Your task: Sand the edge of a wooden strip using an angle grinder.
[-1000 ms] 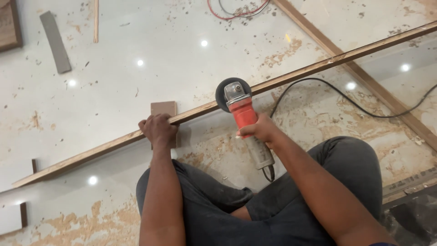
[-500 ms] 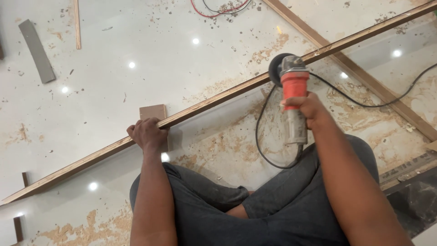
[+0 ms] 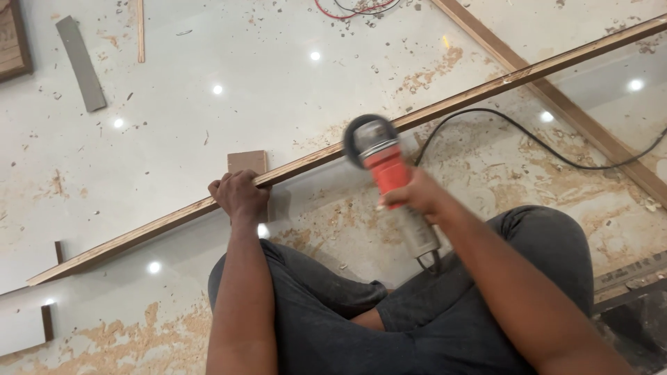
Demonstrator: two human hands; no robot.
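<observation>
Moved since 0.5 s ago: angle grinder (image 3: 386, 167) back leftward along wooden strip (image 3: 333, 157), now just beside it; right hand (image 3: 415, 194) fingers wrapped round red body. Left hand (image 3: 240, 196) unchanged, fingers closed on strip edge. Strip: long, thin, brown, diagonal across dusty floor (image 3: 174, 118), small wood block (image 3: 247, 162) beneath. Grinder disc blurred; black cord (image 3: 556, 156) cut off at frame edge.

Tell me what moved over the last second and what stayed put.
The right hand swung the red-bodied angle grinder right along the long wooden strip, then back left. The left hand kept pressing the strip down beside the small brown wooden block.
</observation>
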